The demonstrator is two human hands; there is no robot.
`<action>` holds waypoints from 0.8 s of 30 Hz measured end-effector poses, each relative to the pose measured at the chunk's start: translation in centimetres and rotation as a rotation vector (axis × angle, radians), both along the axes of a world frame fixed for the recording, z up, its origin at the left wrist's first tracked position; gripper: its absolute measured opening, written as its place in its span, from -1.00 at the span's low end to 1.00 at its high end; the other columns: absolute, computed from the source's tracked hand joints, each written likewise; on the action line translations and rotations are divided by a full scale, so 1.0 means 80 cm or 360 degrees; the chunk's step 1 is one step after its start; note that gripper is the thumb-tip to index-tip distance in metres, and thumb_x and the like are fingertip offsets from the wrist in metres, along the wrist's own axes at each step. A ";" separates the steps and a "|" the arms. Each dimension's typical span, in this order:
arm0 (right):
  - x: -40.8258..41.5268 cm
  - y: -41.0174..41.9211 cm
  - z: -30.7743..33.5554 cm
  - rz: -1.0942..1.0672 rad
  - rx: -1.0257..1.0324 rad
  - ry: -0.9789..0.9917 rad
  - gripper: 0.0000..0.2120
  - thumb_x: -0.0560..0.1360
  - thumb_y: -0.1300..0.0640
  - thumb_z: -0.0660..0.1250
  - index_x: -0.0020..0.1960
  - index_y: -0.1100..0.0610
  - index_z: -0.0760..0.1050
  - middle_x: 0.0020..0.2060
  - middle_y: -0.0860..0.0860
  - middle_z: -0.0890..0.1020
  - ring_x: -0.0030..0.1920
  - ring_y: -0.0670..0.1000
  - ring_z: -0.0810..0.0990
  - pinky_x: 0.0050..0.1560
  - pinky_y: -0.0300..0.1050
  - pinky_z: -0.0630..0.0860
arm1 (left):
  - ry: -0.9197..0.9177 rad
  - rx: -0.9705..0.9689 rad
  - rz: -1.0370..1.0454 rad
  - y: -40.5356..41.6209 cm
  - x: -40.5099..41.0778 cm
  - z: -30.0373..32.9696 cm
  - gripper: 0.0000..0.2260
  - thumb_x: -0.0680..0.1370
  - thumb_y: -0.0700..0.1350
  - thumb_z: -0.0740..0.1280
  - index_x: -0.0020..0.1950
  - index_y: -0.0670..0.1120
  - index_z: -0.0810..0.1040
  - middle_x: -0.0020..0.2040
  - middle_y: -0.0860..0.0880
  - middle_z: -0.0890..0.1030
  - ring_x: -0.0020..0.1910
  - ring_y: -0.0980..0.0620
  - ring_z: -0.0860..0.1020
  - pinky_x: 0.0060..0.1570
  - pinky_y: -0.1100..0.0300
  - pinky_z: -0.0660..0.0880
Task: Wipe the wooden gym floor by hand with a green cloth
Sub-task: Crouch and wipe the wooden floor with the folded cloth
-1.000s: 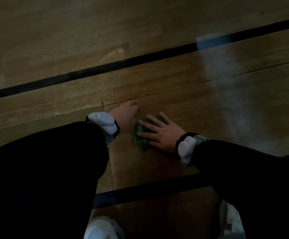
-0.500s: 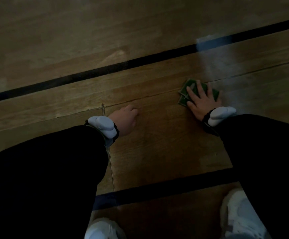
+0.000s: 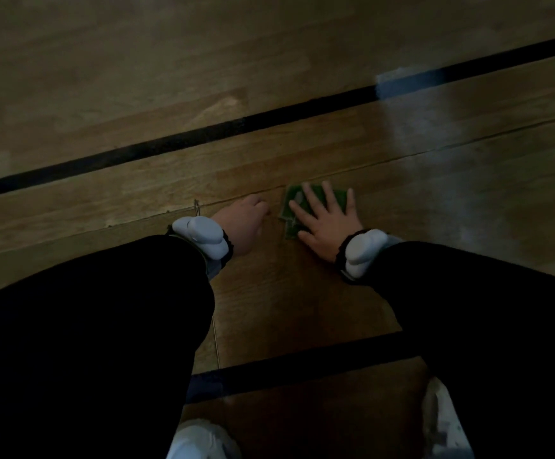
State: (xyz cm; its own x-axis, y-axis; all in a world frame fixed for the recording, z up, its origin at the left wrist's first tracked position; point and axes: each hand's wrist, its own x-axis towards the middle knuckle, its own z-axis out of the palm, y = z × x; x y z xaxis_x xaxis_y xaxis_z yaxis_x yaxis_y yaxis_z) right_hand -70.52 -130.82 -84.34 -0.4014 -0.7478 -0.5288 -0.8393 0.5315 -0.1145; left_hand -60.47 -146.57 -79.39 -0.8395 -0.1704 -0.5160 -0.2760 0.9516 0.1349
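Right hand (image 3: 327, 223) presses flat, fingers (image 3: 329, 197) spread, on the cloth (image 3: 337, 198); left hand (image 3: 241, 223) props on the floor (image 3: 302, 293), fingers curled (empty). The cloth may bunch under pressure.

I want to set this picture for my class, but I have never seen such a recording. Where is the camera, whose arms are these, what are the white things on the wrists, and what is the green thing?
The camera sits on a person's head and looks down, so the black-sleeved arms are the wearer's own. The right hand lies flat, fingers spread, pressing a folded green cloth onto the wooden floor. The left hand rests on the floor beside the cloth, holding nothing visible. Each wrist carries a white band-mounted device; its purpose cannot be told. Dark lines cross the boards. White shoes show below.
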 end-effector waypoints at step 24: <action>-0.071 0.033 -0.014 -0.0431 -0.0108 -0.0013 -0.48 0.63 -0.17 -0.10 0.51 -0.25 -0.24 0.52 -0.10 -0.29 0.52 0.12 -0.28 0.43 0.36 -0.25 | 0.0047 -0.0037 0.0041 -0.003 0.002 0.005 -0.64 0.63 -0.19 0.11 0.44 -0.11 0.29 0.45 -0.09 0.27 0.33 -0.09 0.38 0.20 0.13 0.38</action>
